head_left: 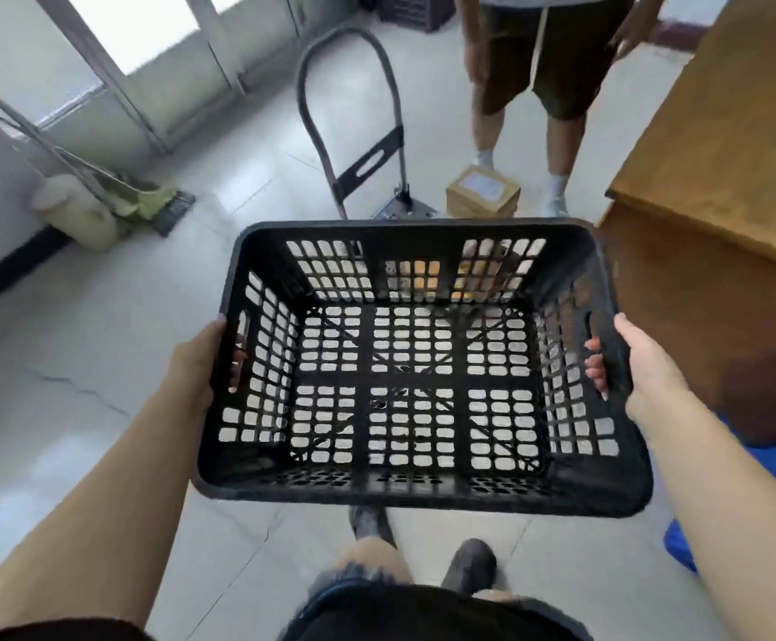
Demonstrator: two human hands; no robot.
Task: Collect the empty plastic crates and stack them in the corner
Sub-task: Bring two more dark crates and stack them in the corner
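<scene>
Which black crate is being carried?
The near black crate, held by both hands, left and right. The other crate sits far back on the floor.

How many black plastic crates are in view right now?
2: one crate held in both hands, another dark crate on the floor at the far top edge. More may be out of view.

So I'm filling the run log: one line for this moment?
carry | black crate empty | left hand, right hand in side handles | above floor

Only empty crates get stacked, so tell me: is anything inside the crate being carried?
No. The crate is bare inside, with only floor showing through its grid, held by the left hand and right hand.
</scene>
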